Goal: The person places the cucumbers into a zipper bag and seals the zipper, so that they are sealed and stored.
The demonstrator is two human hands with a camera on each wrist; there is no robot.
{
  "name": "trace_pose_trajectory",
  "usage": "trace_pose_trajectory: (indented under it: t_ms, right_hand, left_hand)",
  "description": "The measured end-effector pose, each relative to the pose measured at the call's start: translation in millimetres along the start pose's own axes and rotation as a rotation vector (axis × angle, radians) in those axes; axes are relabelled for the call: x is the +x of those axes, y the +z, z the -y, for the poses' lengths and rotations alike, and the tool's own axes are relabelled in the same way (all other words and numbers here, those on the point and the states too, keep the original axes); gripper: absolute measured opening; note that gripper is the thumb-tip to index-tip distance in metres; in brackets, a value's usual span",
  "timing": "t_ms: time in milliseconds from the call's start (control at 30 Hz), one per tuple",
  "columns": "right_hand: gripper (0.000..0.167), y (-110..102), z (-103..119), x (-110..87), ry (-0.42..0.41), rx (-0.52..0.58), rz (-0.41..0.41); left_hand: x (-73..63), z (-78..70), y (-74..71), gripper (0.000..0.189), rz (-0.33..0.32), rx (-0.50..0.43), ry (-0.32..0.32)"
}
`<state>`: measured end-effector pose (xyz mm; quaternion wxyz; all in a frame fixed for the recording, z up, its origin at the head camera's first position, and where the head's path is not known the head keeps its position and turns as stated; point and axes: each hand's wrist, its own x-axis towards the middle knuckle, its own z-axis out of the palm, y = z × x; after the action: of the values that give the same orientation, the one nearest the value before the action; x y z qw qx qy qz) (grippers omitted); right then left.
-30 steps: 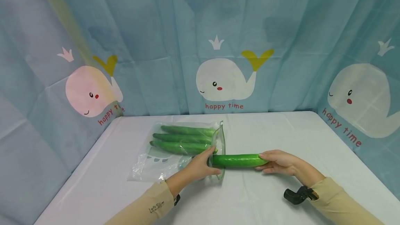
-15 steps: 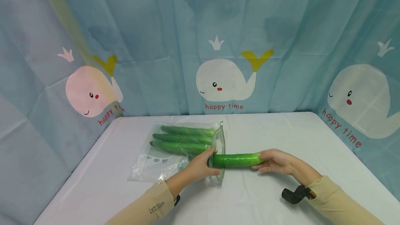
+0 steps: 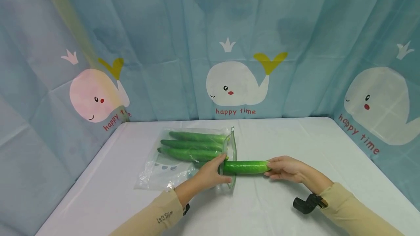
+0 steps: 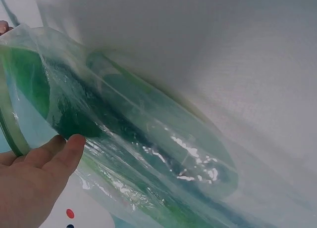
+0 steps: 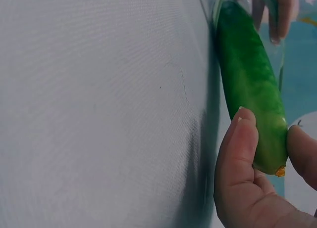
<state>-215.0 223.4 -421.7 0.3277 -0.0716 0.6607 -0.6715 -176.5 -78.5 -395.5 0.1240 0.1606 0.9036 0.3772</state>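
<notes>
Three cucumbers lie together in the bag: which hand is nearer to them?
The left. The left hand is at the mouth of the bag, close by the three cucumbers. The right hand is farther right, outside the bag, holding a fourth cucumber.

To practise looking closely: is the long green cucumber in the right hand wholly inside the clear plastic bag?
No, the cucumber juts out of the bag, and the right hand grips its end outside.

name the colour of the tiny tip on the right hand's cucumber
Orange: the tip of the mostly green cucumber shows best in the right wrist view.
</notes>
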Motion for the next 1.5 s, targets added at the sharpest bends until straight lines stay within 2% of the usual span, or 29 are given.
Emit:
trace_pose_trajectory:
  t_ms: [200,467,833,1067,1500]
  right_hand:
    - [0.039,3,0,3.5,-0.013,0.036,0.001]
    - [0.047,11,2,7.1,-0.006,0.066,0.014]
    - [0.042,23,1,17.4,-0.011,0.033,0.015]
    - [0.036,32,0,24.5,0.001,0.033,-0.025]
    - [0.034,43,2,34.0,0.019,0.063,-0.053]
  left_hand:
    - [0.7,-1.6,-0.7,0.088,0.003,0.021,0.001]
    - [0.5,-4.8,-2.4,0.089,0.01,0.028,-0.006]
    - [1.3,-7.3,-4.0,0.089,0.016,0.033,-0.007]
    - [2.0,-7.6,-4.2,0.089,0.019,0.042,-0.012]
    - [4.5,-7.8,-4.0,0.088,0.011,0.053,0.007]
